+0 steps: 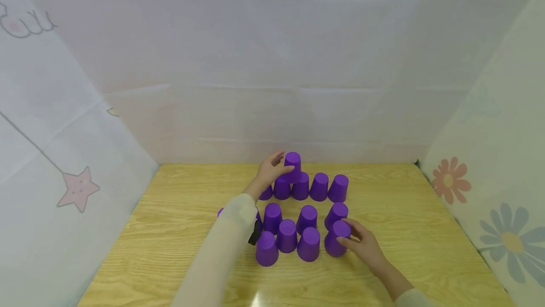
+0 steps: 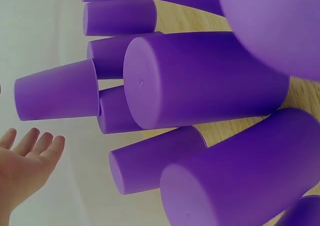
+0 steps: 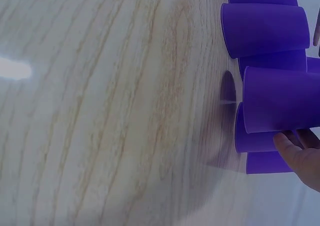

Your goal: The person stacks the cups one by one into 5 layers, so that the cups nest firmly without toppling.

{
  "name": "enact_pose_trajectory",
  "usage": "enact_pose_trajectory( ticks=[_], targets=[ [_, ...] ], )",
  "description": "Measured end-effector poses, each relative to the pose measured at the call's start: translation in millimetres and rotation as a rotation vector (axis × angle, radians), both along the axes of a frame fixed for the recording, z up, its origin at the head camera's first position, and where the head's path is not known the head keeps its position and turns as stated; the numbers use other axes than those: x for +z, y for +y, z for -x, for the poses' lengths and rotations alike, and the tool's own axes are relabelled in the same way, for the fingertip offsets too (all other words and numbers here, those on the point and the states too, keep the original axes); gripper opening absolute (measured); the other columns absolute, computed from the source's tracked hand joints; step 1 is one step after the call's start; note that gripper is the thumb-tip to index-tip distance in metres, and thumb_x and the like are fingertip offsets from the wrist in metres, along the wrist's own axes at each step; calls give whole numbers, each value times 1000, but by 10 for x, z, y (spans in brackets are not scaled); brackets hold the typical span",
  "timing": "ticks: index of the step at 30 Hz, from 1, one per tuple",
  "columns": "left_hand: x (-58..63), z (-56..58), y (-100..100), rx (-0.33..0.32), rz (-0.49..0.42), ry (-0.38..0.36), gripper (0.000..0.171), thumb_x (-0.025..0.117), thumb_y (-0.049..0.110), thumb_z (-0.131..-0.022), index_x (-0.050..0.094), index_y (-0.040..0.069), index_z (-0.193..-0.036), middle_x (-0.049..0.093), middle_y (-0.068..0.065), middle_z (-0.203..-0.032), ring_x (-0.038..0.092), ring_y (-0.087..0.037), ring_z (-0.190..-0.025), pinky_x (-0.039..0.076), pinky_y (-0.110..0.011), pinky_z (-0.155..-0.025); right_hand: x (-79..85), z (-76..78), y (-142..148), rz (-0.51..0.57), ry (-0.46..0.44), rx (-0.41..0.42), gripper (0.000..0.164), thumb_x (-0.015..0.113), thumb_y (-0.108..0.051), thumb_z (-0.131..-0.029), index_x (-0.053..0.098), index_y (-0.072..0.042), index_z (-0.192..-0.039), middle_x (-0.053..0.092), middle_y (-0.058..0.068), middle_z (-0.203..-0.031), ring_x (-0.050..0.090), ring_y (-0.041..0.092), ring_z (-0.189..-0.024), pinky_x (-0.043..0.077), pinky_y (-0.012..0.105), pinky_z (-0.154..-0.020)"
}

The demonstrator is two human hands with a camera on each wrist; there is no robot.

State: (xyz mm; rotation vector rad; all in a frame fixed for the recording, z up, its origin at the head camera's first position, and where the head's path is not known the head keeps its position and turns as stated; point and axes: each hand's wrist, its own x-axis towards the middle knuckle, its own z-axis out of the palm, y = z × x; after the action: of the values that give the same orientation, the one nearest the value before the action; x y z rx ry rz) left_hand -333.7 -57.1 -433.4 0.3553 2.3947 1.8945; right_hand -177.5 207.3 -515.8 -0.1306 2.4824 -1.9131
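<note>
Stacking seems underway: the left hand [image 1: 271,170], fingers apart, flanks a purple cup [image 1: 292,160] atop the back row [image 1: 319,188]; the right hand [image 1: 367,249] pinches a front cup [image 1: 334,244], likely needing lifting there.

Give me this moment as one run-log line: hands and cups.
left hand: beside upper cup, contact unclear | right hand: holds front-right cup | upper cup: upside down atop back row

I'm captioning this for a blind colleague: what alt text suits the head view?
A person's right hand holds an upside-down purple cup beside more cups on a wooden table. The left hand is at another cup, which stands atop the back row. Pale walls printed with flowers and a star flank the table.
</note>
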Motion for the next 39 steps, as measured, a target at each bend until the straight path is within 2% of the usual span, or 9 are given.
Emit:
enact_pose_trajectory(
  ticks=[6, 9, 16, 19, 24, 27, 34, 39],
  targets=[
    [19, -53, -122, 17, 18, 22, 64, 69, 21, -74, 39, 14, -130, 40, -8, -129, 33, -24, -119, 33, -37, -93, 105, -11, 27, 18, 10, 36, 50, 67, -13, -74, 47, -2, -119, 48, 16, -117, 43, 32, -109, 37, 40, -88],
    [50, -106, -210, 9, 13, 24, 66, 69, 20, -74, 36, 13, -131, 37, -9, -131, 32, -25, -120, 31, -39, -94, 161, -9, 32, 11, 19, 50, 51, 67, -14, -75, 47, -2, -120, 48, 16, -118, 42, 32, -109, 37, 38, -88],
    [268, -368, -407, -32, -17, 14, 69, 67, 16, -76, 30, 9, -134, 32, -13, -133, 27, -31, -121, 26, -44, -96, 290, 26, 50, -11, 52, 88, 51, 66, -15, -76, 45, -2, -120, 47, 16, -118, 41, 32, -110, 38, 38, -88],
    [289, -454, -487, -32, -12, 47, 67, 65, 11, -77, 30, 5, -133, 31, -16, -133, 26, -32, -121, 26, -45, -96, 343, 51, 67, -29, 70, 106, 50, 65, -17, -77, 45, -2, -121, 48, 15, -117, 42, 31, -109, 39, 39, -87],
    [265, -536, -623, -7, -5, 84, 67, 65, 9, -77, 29, 3, -133, 33, -17, -132, 28, -32, -120, 23, -47, -97, 428, 90, 93, -39, 95, 142, 48, 63, -17, -79, 45, -3, -121, 50, 13, -115, 46, 24, -105, 41, 35, -85],
    [197, -526, -712, 16, -7, 96, 67, 67, 15, -76, 31, 7, -133, 35, -15, -131, 31, -31, -119, 24, -47, -96, 487, 110, 99, -35, 101, 159, 46, 63, -16, -80, 45, -3, -121, 51, 11, -113, 49, 17, -102, 42, 30, -84],
    [190, -652, -879, 45, 20, 121, 67, 65, 9, -77, 29, 1, -132, 33, -21, -131, 29, -35, -119, 24, -50, -95, 607, 186, 107, -45, 102, 181, 44, 62, -18, -81, 47, -5, -120, 54, 10, -111, 50, 17, -99, 41, 34, -82],
    [-29, -674, -1049, 85, 29, 131, 69, 66, 18, -76, 29, 9, -134, 34, -15, -132, 31, -29, -119, 25, -47, -95, 697, 274, 82, -61, 101, 195, 45, 62, -21, -80, 47, -6, -120, 54, 10, -110, 50, 17, -98, 43, 29, -81]
  ],
)
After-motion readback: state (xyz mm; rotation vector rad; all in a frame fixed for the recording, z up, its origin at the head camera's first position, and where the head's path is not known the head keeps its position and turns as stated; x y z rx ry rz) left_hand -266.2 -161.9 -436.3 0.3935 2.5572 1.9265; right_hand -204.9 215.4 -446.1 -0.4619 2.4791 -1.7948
